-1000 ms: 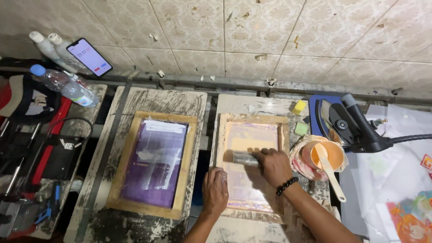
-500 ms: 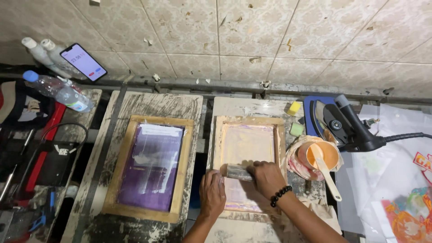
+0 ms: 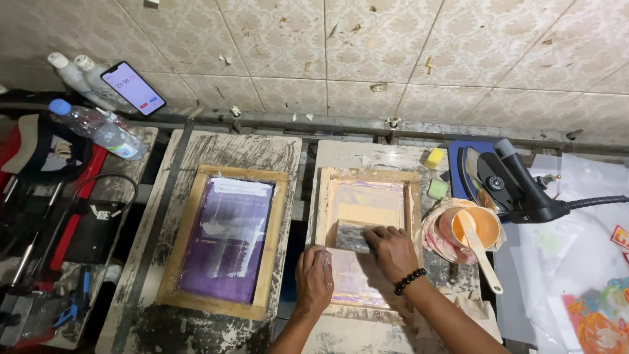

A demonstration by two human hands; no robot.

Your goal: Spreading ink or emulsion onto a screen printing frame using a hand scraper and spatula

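A person's right hand [image 3: 392, 249] grips a squeegee [image 3: 354, 236] across the wooden screen-printing frame [image 3: 367, 239] at the bench's [image 3: 367, 154] right side, while the left hand [image 3: 314, 278] presses flat, fingers open, on the frame's near-left edge beside an orange ink tub [image 3: 477, 228].

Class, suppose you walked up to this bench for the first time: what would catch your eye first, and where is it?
Most striking are the two wooden screen frames side by side: the purple frame on the left, the pale frame on the right. On the pale one, the right hand presses a squeegee while the left hand steadies the frame's near edge. Right of it stands an orange ink tub with a spatula.
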